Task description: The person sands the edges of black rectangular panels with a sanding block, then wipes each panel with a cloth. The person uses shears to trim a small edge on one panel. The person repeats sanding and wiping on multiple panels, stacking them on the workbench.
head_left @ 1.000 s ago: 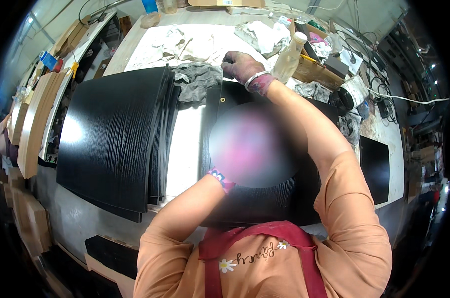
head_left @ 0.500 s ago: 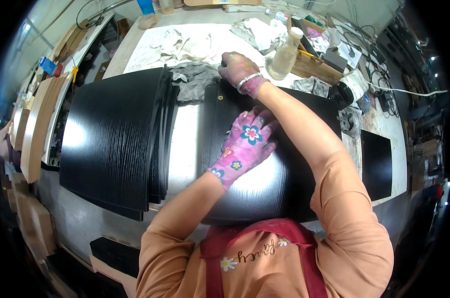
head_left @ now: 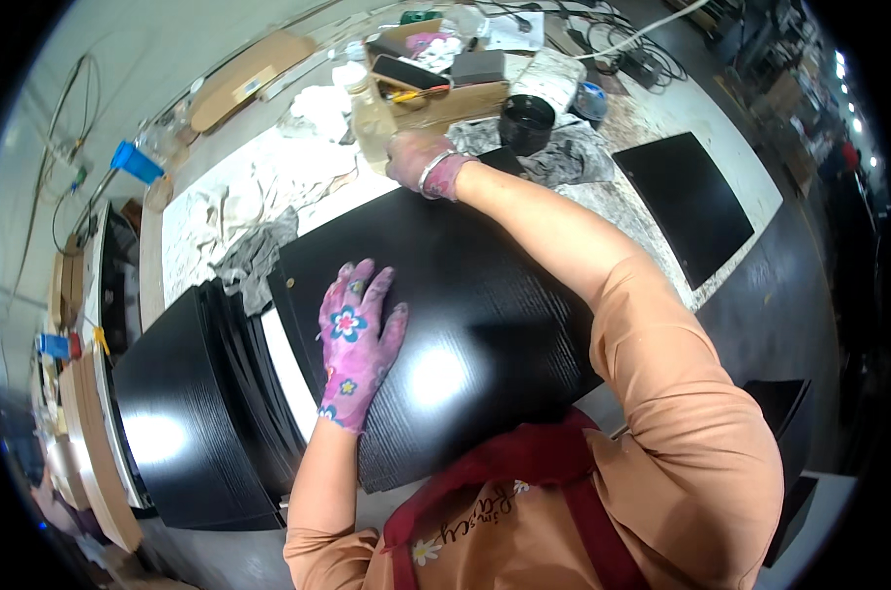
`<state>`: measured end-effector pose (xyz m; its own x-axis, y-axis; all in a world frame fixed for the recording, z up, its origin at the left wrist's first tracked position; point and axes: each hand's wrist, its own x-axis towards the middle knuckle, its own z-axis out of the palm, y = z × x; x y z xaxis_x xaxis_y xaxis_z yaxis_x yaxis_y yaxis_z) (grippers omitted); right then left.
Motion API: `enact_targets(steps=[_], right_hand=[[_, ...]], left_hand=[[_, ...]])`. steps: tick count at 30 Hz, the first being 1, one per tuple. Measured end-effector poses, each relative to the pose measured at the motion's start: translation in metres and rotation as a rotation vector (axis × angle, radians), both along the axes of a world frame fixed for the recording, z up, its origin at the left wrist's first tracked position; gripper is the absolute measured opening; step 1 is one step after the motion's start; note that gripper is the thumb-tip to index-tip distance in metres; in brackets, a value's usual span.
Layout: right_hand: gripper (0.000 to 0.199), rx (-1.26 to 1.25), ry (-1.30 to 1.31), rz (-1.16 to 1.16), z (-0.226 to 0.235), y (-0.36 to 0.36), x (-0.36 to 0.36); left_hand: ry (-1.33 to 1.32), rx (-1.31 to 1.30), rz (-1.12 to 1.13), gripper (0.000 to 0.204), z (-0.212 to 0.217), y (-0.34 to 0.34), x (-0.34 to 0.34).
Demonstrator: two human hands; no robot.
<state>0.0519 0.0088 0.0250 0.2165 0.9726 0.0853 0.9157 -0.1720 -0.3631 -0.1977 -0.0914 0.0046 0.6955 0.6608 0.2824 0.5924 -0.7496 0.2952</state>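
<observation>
Two hands: both of ours wear pink flowered gloves and work over one black panel [head_left: 465, 324] on the counter [head_left: 652, 211].
Left hand [head_left: 355, 344]: we lay it flat on the panel, fingers spread, palm down near the panel's left edge; it is released, pressing and gripping nothing.
Right hand [head_left: 421, 162]: we reach it across to the far edge of the panel, where it is curled around the base of a clear plastic bottle [head_left: 372, 118]; it looks closed on the bottle, though the fingers are partly hidden.
Black panel: it lies flat across the middle of the counter, wood grain showing, its near edge against our apron and its far edge under our right wrist.
Panel stack [head_left: 195, 413]: more black panels lie piled at the counter's left side, just beside the one we press, their edges fanned out.
Grey rag [head_left: 254, 261]: it is crumpled on the counter at the far left corner of our panel, touching it.
White cloths [head_left: 258, 192]: these are spread over the far left part of the counter beyond the rag.
Cardboard tray [head_left: 445, 93]: it sits at the far edge of the counter behind the bottle, filled with small tools and oddments.
Black cup [head_left: 526, 123]: it stands upright just right of the tray on a second grey cloth [head_left: 578, 157].
Small black panel [head_left: 686, 202]: it lies alone near the counter's right edge, well apart from our hands.
</observation>
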Motion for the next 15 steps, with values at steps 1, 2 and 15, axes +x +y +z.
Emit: enact_targets(steps=[1, 2, 15], right_hand=[[0.026, 0.004, -0.009, -0.027, 0.001, -0.007, 0.017], [0.026, 0.007, -0.015, -0.040, 0.000, -0.012, 0.032], [0.034, 0.190, 0.270, -0.106, -0.026, -0.103, 0.199]], left_hand=[[0.013, -0.002, -0.003, 0.047, 0.002, -0.001, 0.003], [0.029, -0.005, 0.008, 0.047, 0.003, -0.001, 0.003], [0.076, -0.004, 0.040, 0.047, 0.006, -0.008, 0.015]])
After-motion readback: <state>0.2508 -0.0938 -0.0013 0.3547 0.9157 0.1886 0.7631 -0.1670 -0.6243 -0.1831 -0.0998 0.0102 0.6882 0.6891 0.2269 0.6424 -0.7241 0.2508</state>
